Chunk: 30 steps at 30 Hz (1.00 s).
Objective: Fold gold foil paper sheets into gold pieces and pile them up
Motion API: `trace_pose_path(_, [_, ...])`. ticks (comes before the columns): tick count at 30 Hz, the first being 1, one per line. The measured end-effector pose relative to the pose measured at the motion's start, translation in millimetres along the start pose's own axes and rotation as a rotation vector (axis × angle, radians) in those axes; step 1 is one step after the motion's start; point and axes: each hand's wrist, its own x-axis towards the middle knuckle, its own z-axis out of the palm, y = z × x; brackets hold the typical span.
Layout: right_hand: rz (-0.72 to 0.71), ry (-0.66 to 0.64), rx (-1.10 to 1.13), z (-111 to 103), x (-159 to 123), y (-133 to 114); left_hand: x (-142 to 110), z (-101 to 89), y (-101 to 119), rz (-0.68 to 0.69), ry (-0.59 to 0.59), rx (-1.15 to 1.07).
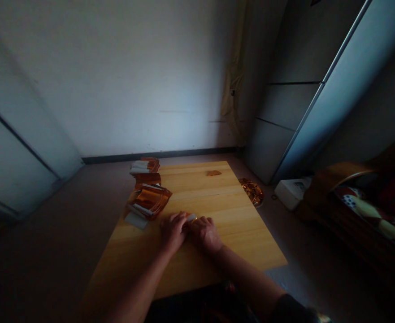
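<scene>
My left hand (pixel 173 229) and my right hand (pixel 206 233) are side by side, low over the middle of the wooden table. The fingers of both are curled closed around a small piece of copper-coloured foil with a white part (pixel 191 217) showing between them. Most of that piece is hidden under the fingers. Left of my left hand lies a fanned stack of copper-coloured foil sheets (pixel 152 197) with white edges. A flat white piece (pixel 136 220) sticks out at its near side.
More foil sheets (pixel 146 165) hang over the far left corner of the table (pixel 190 188). One small foil piece (pixel 214 173) lies near the far edge. Beyond the right edge, shiny foil pieces (pixel 252 192) fill a round container on the floor. A white box (pixel 292 193) stands farther right.
</scene>
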Motion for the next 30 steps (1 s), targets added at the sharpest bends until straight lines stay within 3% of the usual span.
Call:
trace_pose_path(4, [0.064,-0.023,-0.018,2.2,3.5,-6.2,-1.1,-4.4,-0.7,-0.002,-0.067,0.004])
trace_pose_path(11, [-0.01,-0.003,-0.059,4.7,3.8,11.5,-0.6,-20.5,-10.8,0.117,-0.166,-0.018])
trace_pose_path(18, [-0.167,-0.072,0.017,-8.7,17.5,36.2,11.1,-19.6,-12.8,0.238,-0.109,0.014])
trace_pose_path(30, [-0.192,-0.055,0.022,-1.8,22.8,51.7,20.3,-26.9,-23.2,0.381,-0.122,0.059])
